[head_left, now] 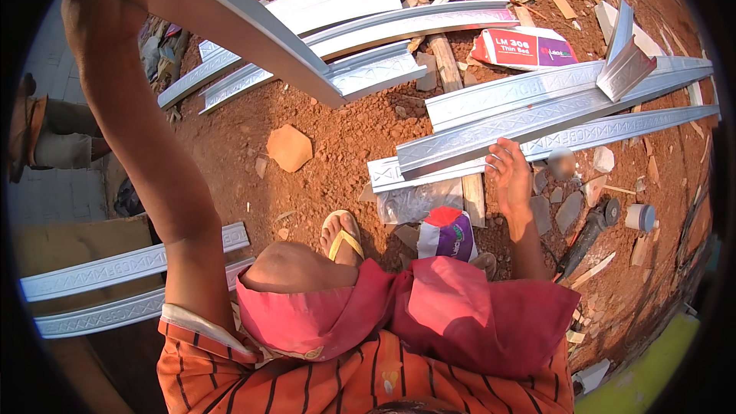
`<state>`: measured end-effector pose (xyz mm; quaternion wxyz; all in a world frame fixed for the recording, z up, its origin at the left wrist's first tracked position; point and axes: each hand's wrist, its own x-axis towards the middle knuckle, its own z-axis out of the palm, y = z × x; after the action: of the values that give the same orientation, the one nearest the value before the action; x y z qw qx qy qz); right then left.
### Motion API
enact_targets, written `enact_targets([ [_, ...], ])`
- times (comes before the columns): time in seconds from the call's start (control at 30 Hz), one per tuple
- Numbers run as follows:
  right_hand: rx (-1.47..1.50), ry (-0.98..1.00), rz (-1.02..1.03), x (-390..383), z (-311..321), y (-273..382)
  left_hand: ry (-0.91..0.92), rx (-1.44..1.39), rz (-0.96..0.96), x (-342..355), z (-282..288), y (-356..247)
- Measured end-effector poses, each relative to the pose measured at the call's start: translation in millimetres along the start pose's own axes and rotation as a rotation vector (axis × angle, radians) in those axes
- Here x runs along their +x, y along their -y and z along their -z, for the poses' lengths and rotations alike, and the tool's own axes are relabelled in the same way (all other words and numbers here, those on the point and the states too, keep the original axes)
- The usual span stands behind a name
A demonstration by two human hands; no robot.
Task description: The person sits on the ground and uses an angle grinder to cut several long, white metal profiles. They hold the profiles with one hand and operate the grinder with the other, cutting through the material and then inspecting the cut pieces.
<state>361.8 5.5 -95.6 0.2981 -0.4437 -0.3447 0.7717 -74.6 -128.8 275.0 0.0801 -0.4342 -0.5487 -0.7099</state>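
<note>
My left hand is raised at the upper left, closed around a long metal channel. That channel slants down to the right, its near end above the red soil. It overlaps a short embossed strip behind it. On the right, my right hand has its fingers apart, palm partly turned up, and holds nothing. The fingertips are close to the lower edge of an embossed silver channel; whether they touch is unclear. A short bent metal piece rests across the channels there.
More metal channels lie at the back, and two strips sit at left. An angle grinder, a small tub, a red-white bag and a purple-white bag are around. Another person is at far left.
</note>
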Motion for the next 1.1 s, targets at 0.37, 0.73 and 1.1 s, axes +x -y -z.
enact_targets([
  [0.37, -0.287, 0.218, 0.279, 9.0, -65.3, 126.0, 0.218, 0.344, -0.176, -158.1, -199.7, 48.4],
  [0.73, 0.612, 0.433, 0.790, 19.5, -266.8, 364.7, 0.158, 0.551, 0.002, -142.5, -154.6, 44.3],
  [1.1, 0.906, 1.265, 0.152, 68.5, -296.9, 230.2, 0.291, 0.470, 0.224, -166.8, -136.1, 12.3],
])
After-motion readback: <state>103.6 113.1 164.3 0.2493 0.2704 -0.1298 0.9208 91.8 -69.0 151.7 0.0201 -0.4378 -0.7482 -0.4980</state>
